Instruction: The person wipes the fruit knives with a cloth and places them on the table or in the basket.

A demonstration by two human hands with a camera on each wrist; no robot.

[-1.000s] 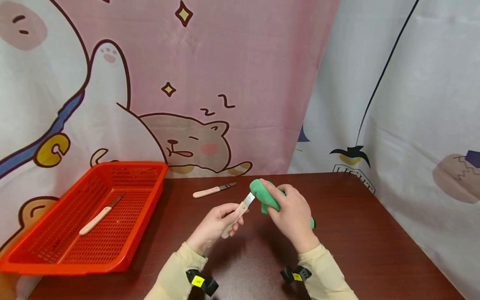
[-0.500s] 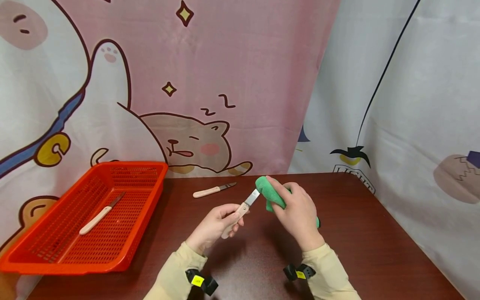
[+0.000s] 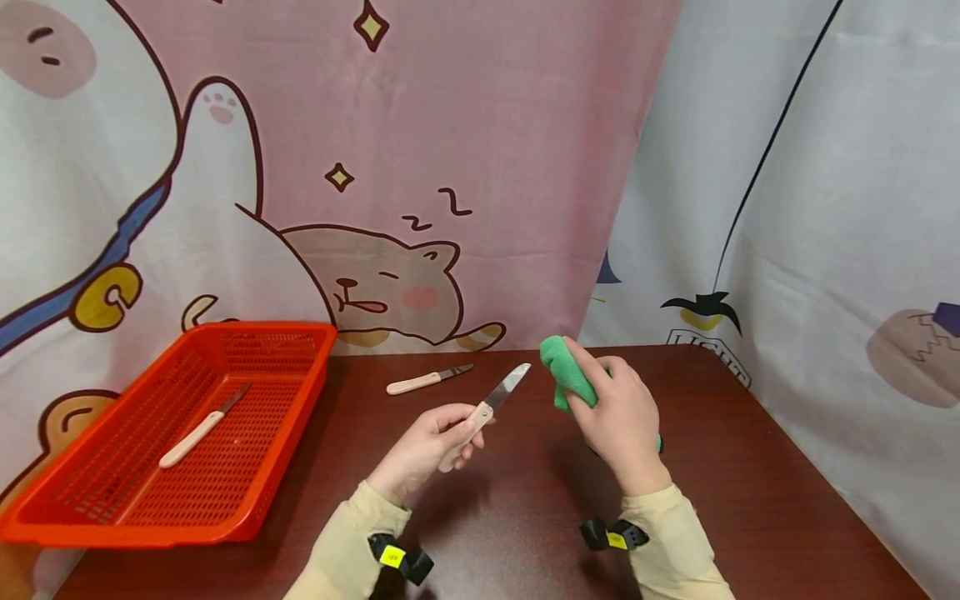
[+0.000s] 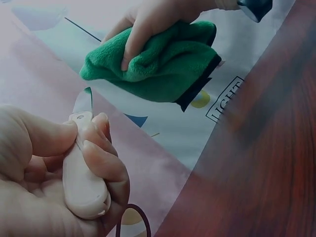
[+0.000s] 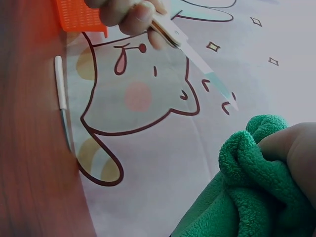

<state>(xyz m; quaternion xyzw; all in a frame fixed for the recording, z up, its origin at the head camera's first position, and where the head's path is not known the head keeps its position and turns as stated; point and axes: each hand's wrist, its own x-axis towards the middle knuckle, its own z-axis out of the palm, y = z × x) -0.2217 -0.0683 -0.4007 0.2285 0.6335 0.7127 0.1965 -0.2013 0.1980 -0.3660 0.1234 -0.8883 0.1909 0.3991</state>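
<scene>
My left hand (image 3: 427,446) grips a folding knife by its pale handle (image 4: 84,177), thumb pressed along one side. The bare blade (image 3: 508,385) points up and to the right, away from me. In my right hand (image 3: 618,412) is a bunched green cloth (image 3: 567,372), pinched between thumb and fingers. A gap separates the cloth from the blade's tip. In the left wrist view the green cloth (image 4: 153,64) hangs with a dark edge showing. The right wrist view has the knife blade (image 5: 210,74) clear of the cloth (image 5: 252,173).
An orange-red plastic basket (image 3: 277,450) stands on the left, with one pale-handled knife (image 3: 202,429) lying in it. Another such knife (image 3: 427,381) lies on the dark brown table (image 3: 510,533) near its back edge. A printed curtain (image 3: 525,167) hangs behind and at the right.
My right hand has moved right and slightly up with the cloth, off the blade, whose whole length now shows. The left hand has stayed almost in place with the knife.
</scene>
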